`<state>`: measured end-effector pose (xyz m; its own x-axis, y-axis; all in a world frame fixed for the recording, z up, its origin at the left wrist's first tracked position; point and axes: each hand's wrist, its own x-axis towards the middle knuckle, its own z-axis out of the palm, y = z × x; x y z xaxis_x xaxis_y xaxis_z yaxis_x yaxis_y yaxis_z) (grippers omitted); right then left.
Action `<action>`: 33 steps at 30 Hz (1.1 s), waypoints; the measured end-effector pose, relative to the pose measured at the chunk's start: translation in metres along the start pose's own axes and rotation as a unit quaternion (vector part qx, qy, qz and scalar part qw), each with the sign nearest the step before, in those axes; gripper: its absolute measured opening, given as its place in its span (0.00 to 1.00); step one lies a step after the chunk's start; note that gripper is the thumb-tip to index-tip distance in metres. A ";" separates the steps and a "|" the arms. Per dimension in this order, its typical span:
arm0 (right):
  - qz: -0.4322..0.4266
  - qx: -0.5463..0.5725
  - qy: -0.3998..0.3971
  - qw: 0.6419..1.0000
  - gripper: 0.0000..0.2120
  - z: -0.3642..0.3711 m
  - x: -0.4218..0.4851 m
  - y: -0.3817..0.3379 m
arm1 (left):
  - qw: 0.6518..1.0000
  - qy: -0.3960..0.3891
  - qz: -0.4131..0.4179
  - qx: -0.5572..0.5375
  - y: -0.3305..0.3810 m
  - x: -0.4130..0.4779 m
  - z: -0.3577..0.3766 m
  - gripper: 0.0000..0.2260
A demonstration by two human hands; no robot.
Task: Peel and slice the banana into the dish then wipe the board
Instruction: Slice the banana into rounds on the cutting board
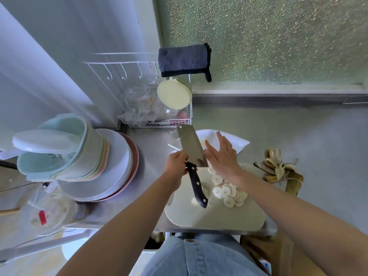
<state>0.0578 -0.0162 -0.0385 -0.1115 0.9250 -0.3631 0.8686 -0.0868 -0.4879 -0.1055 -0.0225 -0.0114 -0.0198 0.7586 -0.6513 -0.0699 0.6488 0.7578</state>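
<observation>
Step in hand, by judgement: slicing finished, transfer to the dish in progress, wipe not yet begun.

Holds a broad steel cleaver with black riveted handle (191, 149) in the left grip (178, 166), fingers curled round the junction of blade and handle. Blade raised, pointing away from the body, tip over the near rim of the white angular ceramic dish (241, 143).

Lays the right grip (223, 154) wide and flat against the blade's right face, fingers straight, holding nothing.

Pale round banana slices (229, 193) heaped on the pale green plastic cutting board (209, 220), below the right wrist, nearer the body than both grips. Brown-spotted banana peel (278, 168) on the grey steel desk (318, 156), right of the right grip.

Next move probably calls for a sweep along the blade toward the dish, then a fresh scoop under the heap. Dark grey cloth (185, 60) hanging well beyond both grips.
</observation>
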 end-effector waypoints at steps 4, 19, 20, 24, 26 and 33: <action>-0.056 -0.009 0.055 0.997 0.30 -0.013 -0.010 -0.014 | 1.000 0.002 0.007 -0.006 0.002 0.004 0.003 0.10; 0.041 0.312 0.053 0.948 0.14 -0.024 -0.050 -0.013 | 0.976 0.011 -0.124 -0.179 0.003 0.030 0.030 0.21; 0.035 0.338 0.047 0.939 0.10 -0.025 -0.052 -0.009 | 0.973 0.011 -0.133 -0.187 0.003 0.032 0.030 0.23; 0.035 0.389 0.019 0.920 0.14 -0.024 -0.056 -0.004 | 0.967 -0.017 -0.139 -0.213 0.005 0.034 0.037 0.29; 0.047 0.392 0.020 0.919 0.14 -0.023 -0.055 -0.001 | 0.969 -0.009 -0.141 -0.203 0.006 0.034 0.041 0.30; 0.071 0.398 0.034 0.914 0.12 -0.031 -0.053 0.008 | 0.998 0.001 -0.022 0.062 0.004 0.032 0.037 0.11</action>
<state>0.0857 -0.0542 0.0019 0.0281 0.9019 -0.4310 0.2415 -0.4245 -0.8726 -0.0694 0.0062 -0.0280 -0.0213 0.7288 -0.6844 0.0523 0.6845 0.7272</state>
